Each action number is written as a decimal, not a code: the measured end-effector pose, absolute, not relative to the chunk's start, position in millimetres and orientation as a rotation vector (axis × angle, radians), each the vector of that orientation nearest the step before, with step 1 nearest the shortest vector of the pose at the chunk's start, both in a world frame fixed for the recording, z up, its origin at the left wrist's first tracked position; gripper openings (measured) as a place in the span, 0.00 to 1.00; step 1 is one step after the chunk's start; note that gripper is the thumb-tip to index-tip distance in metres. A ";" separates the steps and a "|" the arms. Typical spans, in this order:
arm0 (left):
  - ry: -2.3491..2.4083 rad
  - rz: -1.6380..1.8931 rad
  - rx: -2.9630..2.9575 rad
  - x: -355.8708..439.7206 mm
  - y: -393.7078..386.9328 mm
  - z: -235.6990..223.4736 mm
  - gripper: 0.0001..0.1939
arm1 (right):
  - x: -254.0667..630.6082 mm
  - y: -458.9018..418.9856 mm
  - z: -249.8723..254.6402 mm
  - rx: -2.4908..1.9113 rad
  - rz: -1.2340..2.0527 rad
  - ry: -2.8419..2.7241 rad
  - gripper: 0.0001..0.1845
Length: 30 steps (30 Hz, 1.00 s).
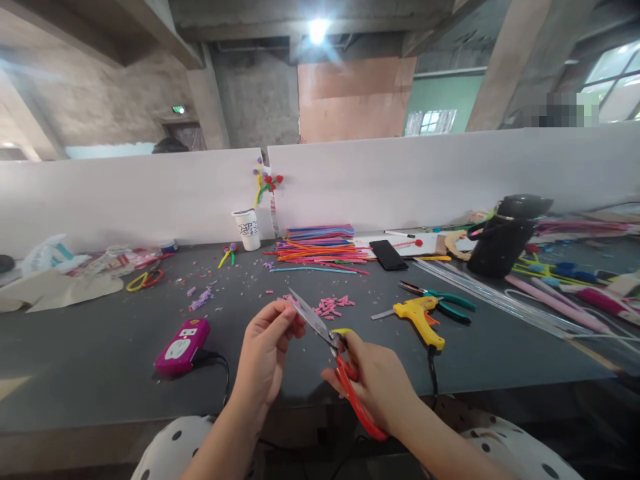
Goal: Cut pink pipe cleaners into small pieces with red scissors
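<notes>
White cup with dark, seemingly illegible lettering; right hand around scissors, left hand pinched together.

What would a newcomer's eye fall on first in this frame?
Probably the scissors with red and yellow handles, held at front centre in the right hand, their blades beside the left hand's fingertips. Small pink pieces lie just beyond; the bright yellow glue gun lies to their right, and colourful sticks are heaped behind.
</notes>
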State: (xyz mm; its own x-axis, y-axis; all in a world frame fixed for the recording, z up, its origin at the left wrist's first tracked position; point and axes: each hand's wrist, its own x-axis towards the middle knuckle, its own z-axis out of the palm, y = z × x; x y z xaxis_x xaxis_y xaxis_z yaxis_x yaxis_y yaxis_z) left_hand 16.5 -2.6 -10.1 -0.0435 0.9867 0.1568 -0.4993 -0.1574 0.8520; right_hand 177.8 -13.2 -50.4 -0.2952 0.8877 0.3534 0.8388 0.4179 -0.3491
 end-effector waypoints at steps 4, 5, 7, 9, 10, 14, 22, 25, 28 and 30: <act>0.756 1.595 0.981 17.7 -4.6 -9.2 0.04 | 176.2 -14.0 -53.7 -1.470 -0.008 -2.199 0.14; 0.769 1.618 1.000 18.1 -5.0 -9.7 0.04 | 175.9 -14.1 -54.3 -1.475 -0.038 -2.203 0.14; 0.800 1.660 1.031 18.7 -5.6 -11.4 0.04 | 175.2 -13.8 -55.5 -1.488 -0.081 -2.209 0.14; 0.828 1.694 1.054 19.3 -5.6 -13.2 0.04 | 174.3 -12.9 -56.3 -1.494 -0.101 -2.205 0.14; 0.841 1.706 1.061 19.6 -5.5 -14.0 0.04 | 173.8 -12.4 -56.6 -1.491 -0.104 -2.203 0.14; 0.872 1.734 1.068 20.1 -5.0 -15.0 0.04 | 172.1 -11.0 -56.6 -1.476 -0.115 -2.196 0.17; 0.884 1.746 1.048 18.9 -4.2 -14.0 0.03 | 172.2 -11.3 -56.0 -1.459 -0.203 -2.196 0.18; 0.884 1.738 1.044 18.9 -4.5 -13.1 0.03 | 172.5 -11.8 -55.9 -1.450 -0.198 -2.202 0.18; 0.880 1.733 1.058 18.8 -4.9 -12.6 0.03 | 171.8 -11.8 -55.4 -1.458 -0.175 -2.211 0.18; 0.874 1.733 1.063 18.6 -5.0 -12.5 0.03 | 171.0 -11.4 -55.1 -1.472 -0.166 -2.212 0.18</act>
